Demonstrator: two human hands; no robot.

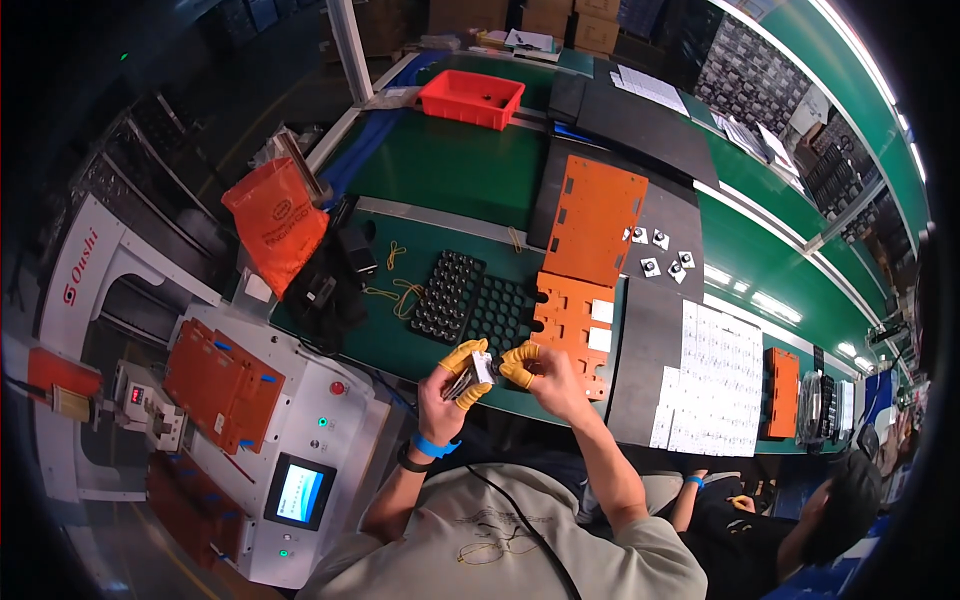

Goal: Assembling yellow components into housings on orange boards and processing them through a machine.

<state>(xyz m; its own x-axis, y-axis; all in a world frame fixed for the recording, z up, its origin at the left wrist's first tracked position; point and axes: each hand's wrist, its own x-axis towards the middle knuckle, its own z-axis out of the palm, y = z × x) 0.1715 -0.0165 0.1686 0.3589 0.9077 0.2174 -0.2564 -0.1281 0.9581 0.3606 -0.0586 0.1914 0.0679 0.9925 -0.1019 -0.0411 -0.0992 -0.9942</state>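
My left hand (440, 390), its fingers in yellow finger covers, is closed around a small flat piece with a white face (483, 367). Close beside it, my right hand (548, 378), also with yellow-covered fingertips, is pinched at the edge of a small dark part; its kind is too small to make out. Beyond the hands lie a black tray filled with small round dark parts (447, 296) and a black tray with round pockets (502, 312). To their right is an orange fixture (562, 300) with notches and two white pieces (601, 311) on it.
An orange plate with slots (597, 220) lies behind the fixture. Several white squares with black round parts (650, 267) rest on a dark mat. Yellow bands (396, 257) and a red bin (470, 98) lie farther off. A machine with a screen (300, 492) stands left; a co-worker (770, 520) sits right.
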